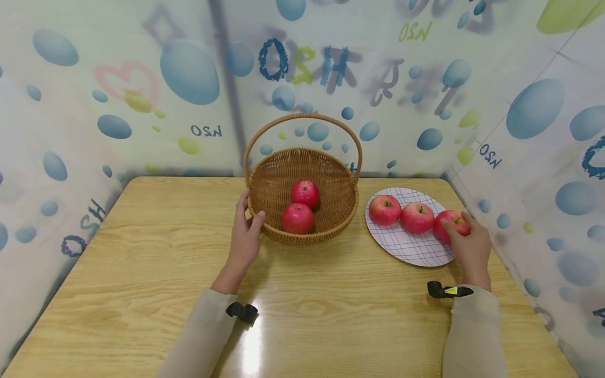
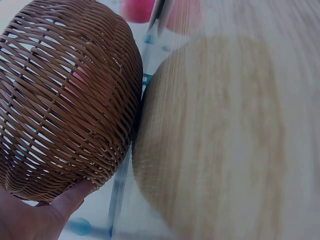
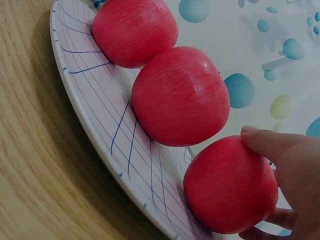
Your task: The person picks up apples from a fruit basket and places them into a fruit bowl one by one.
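Note:
A wicker basket (image 1: 302, 239) with a tall arched handle stands at the back middle of the table. Two deep red, apple-like fruits (image 1: 298, 219) lie inside it. My left hand (image 1: 243, 241) holds the basket's left side, its thumb (image 2: 75, 197) against the weave in the left wrist view. On a white plate (image 1: 402, 249) with blue crossing lines, three red apples sit in a row: a left apple (image 1: 385, 210), a middle apple (image 1: 417, 218) and a right apple (image 1: 451, 226). Between thumb and fingers, my right hand (image 1: 472, 249) grips the right apple (image 3: 230, 185), which is at the plate's edge.
The wooden table (image 1: 302, 315) extends in front of the basket and plate. A patterned backdrop (image 1: 189, 147) rises behind the table's far edge and along the sides. Each sleeve carries a small black wrist device, such as the right one (image 1: 449, 290).

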Tool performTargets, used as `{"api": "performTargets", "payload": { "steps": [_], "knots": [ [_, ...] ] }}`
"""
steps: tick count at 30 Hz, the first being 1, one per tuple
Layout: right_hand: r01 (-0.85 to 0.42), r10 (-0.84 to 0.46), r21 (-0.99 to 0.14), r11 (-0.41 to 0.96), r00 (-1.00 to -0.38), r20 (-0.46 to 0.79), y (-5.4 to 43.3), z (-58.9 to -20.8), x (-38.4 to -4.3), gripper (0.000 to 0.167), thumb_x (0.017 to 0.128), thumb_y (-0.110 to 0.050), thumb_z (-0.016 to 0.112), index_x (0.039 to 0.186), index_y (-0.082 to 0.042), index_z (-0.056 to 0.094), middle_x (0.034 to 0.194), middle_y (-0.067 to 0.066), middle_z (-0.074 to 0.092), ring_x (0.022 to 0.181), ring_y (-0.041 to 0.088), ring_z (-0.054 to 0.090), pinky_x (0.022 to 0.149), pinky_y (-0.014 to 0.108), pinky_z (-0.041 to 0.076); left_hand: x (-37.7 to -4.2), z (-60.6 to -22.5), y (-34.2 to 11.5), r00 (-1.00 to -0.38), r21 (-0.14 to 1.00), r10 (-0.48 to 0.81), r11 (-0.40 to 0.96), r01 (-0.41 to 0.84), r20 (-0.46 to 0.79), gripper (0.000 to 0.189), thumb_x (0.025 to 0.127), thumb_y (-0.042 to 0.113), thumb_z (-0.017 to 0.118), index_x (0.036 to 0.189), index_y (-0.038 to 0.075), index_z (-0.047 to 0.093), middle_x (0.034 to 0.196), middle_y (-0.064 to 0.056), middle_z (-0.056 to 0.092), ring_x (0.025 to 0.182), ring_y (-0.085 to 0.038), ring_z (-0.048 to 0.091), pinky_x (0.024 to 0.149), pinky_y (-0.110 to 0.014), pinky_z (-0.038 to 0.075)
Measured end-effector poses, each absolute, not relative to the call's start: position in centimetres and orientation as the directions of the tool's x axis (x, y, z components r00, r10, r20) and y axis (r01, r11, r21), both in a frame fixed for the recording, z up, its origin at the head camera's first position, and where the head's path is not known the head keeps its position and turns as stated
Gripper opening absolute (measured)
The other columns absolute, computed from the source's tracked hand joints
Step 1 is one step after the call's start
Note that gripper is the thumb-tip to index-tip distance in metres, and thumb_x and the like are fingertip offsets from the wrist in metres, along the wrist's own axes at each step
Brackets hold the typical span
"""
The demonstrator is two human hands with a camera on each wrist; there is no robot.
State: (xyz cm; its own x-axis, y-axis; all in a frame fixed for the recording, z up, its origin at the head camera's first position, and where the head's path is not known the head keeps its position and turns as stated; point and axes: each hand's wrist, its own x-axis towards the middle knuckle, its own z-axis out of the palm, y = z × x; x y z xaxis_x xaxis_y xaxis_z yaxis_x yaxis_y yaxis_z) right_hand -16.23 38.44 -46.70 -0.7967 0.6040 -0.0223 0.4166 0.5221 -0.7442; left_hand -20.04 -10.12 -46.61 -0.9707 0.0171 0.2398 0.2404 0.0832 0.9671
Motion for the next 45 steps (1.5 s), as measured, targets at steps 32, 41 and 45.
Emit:
{"api": "performTargets", "payload": {
  "steps": [32,41,45],
  "knots": [
    [0.359,0.618,-0.753,0.551,-0.782,0.078,37.8,-46.0,-15.4,0.072,0.101,-0.043,0.054,0.161,-0.014,0.027,0.163,0.023,0.031,0.150,0.042,0.029,0.118,0.060,0.033,-20.2,-46.5,-10.0,-0.965,0.960,0.021,0.101,0.261,0.260,0.063,0.107,0.018,0.044,0.163,0.022,0.016,0.168,-0.011,0.016,0.144,-0.039,0.041,0.110,-0.056,0.042],
    [0.187,0.589,-0.762,0.619,-0.752,0.295,35.3,-42.0,-14.6,0.065,0.097,-0.039,0.064,0.156,-0.022,0.042,0.159,0.012,0.042,0.143,0.035,0.041,0.113,0.058,0.040,-19.9,-46.5,-10.1,-0.972,0.967,0.012,0.097,0.235,0.235,0.062,0.108,0.024,0.044,0.163,0.026,0.016,0.169,-0.007,0.015,0.143,-0.039,0.042,0.110,-0.054,0.042],
    [0.104,0.524,-0.766,0.635,-0.786,0.328,32.9,-39.7,-14.0,0.064,0.096,-0.036,0.067,0.154,-0.024,0.045,0.157,0.007,0.045,0.142,0.032,0.044,0.114,0.056,0.041,-20.0,-46.6,-10.1,-0.973,0.969,0.013,0.090,0.231,0.231,0.061,0.108,0.025,0.044,0.163,0.028,0.016,0.169,-0.004,0.015,0.143,-0.039,0.043,0.109,-0.054,0.042]
  ]
}}
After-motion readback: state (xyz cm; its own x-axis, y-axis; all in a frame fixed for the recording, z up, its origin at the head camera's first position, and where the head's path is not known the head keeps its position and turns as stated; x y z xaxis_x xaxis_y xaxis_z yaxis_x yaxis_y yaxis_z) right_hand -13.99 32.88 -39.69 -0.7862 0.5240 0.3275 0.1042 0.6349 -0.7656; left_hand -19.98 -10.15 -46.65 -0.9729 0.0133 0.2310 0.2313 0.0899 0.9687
